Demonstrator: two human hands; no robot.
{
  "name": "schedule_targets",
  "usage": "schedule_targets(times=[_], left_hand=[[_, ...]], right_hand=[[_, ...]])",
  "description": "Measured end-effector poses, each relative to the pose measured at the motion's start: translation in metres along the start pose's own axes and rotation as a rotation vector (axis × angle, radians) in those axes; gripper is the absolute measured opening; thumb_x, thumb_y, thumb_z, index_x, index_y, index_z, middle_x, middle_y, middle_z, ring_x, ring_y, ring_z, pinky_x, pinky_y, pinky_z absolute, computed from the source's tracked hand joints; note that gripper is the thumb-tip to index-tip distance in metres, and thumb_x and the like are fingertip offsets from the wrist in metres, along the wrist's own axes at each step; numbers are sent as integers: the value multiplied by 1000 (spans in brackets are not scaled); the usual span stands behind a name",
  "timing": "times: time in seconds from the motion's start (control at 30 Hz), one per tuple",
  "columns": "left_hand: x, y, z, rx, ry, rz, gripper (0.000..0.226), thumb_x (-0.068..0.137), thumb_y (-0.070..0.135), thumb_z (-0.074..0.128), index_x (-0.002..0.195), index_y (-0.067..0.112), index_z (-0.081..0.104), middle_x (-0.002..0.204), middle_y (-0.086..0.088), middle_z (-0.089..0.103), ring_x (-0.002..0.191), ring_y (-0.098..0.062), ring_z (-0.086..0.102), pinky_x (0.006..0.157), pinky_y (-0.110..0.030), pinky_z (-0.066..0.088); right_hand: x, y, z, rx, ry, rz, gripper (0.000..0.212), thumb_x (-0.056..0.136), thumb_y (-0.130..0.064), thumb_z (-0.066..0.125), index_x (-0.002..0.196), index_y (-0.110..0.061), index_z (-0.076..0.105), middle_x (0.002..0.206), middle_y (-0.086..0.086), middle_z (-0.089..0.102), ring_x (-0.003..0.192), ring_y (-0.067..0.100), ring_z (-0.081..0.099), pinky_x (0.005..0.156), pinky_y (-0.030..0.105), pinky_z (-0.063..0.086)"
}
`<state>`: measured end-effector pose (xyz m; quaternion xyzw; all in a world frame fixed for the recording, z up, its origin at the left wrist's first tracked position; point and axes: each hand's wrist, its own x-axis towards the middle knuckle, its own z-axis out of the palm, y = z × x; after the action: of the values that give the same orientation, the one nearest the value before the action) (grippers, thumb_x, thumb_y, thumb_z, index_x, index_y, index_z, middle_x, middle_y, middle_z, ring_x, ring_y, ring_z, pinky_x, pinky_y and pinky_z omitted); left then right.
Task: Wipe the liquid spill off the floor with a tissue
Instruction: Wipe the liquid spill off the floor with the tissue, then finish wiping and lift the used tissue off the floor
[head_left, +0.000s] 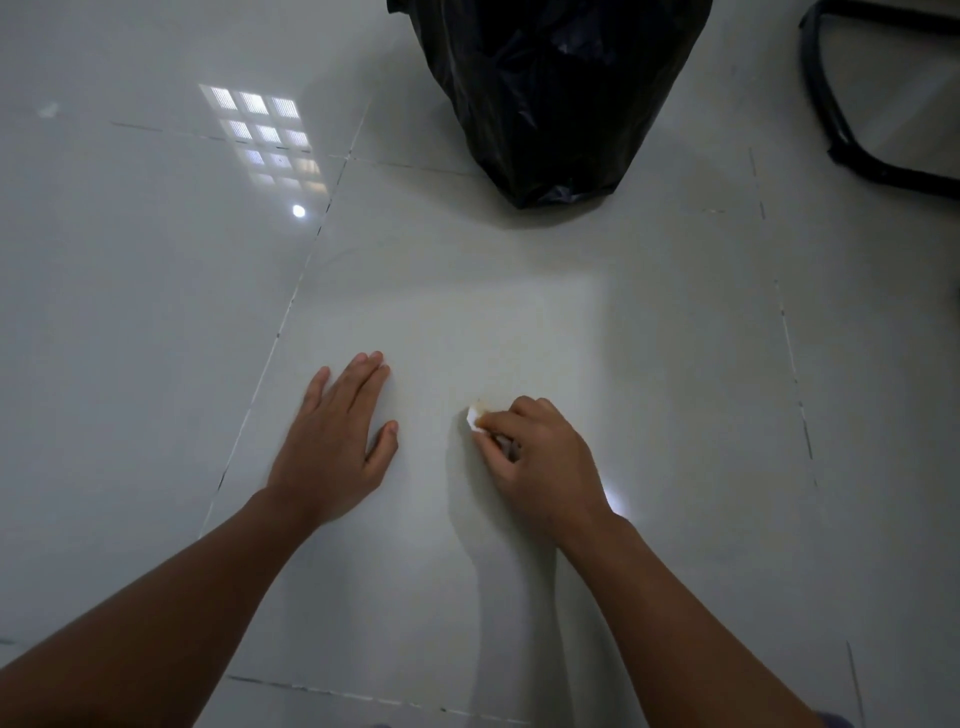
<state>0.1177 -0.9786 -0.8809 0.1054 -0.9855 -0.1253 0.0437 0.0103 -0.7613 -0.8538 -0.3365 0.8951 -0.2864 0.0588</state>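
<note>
While the left hand (332, 447) lies flat, the right hand (540, 457) pinches a tissue (475, 415) (crumpled, no clear axis).

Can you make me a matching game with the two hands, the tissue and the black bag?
Things:
1. left hand
2. right hand
3. tissue
4. black bag

States:
A. stands on the floor at the top of the view
B. small, white, pinched in fingers
C. flat on the tile, fingers spread
D. curled shut around something

Pairs: 1-C, 2-D, 3-B, 4-A
</note>
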Motion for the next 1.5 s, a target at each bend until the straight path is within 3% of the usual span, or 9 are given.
schedule_targets(times=[0.07,0.27,0.43,0.53,0.77,0.97,1.17,1.37,1.5], left_hand=[[0,0,0,3,-3,-3,65,96,38,36,148,1,43,158,-13,42,149,-27,35,123,-53,26],[-1,0,-2,9,-5,-4,65,96,39,36,147,1,44,157,-13,42,148,-26,36,123,-51,25],[-1,4,-8,-4,-21,-19,66,95,40,35,147,0,45,157,-13,43,148,-26,37,123,-51,26],[0,7,-10,-5,-36,-24,68,94,41,33,146,0,46,157,-14,43,148,-27,37,123,-52,27],[4,14,-18,61,-78,-46,69,91,39,28,143,-1,49,153,-17,47,144,-31,43,120,-52,31],[22,19,-40,54,-118,-60,67,91,43,26,142,7,52,148,-11,52,136,-27,50,111,-43,39],[76,40,-96,112,-139,99,53,98,39,41,144,13,46,149,-5,47,131,-24,51,106,-40,40],[173,72,-172,167,9,135,51,99,40,44,144,14,44,146,-5,47,129,-24,50,106,-41,41],[241,95,-208,62,226,124,49,97,35,49,141,13,48,141,-4,51,129,-24,50,106,-39,41]], right_hand=[[-2,-3,2,-52,-6,16,18,91,-38,56,90,-27,70,76,-7,49,79,13,47,57,27,44],[-27,-6,-7,-6,-204,-289,15,87,-32,57,77,-25,66,70,-7,47,72,11,49,53,31,48],[-6,30,-31,259,176,172,7,85,-21,72,90,-25,77,78,-5,53,67,8,55,63,13,40],[3,47,-41,294,228,294,8,87,-22,72,92,-24,77,81,-3,56,72,6,57,66,6,37],[0,50,-31,216,177,287,10,89,-21,68,95,-24,75,85,-5,53,73,3,55,68,3,37],[13,45,-42,240,180,302,7,86,-25,72,80,-25,76,77,-4,55,69,6,57,65,7,37],[57,16,-91,298,292,287,9,84,-24,75,76,-21,76,76,-3,60,67,4,59,61,5,38],[149,-19,-180,209,378,112,7,83,-23,74,79,-17,75,73,-4,59,62,6,55,55,8,37],[220,-32,-236,200,487,7,5,82,-20,74,78,-17,75,74,-2,61,66,7,58,58,9,40]])
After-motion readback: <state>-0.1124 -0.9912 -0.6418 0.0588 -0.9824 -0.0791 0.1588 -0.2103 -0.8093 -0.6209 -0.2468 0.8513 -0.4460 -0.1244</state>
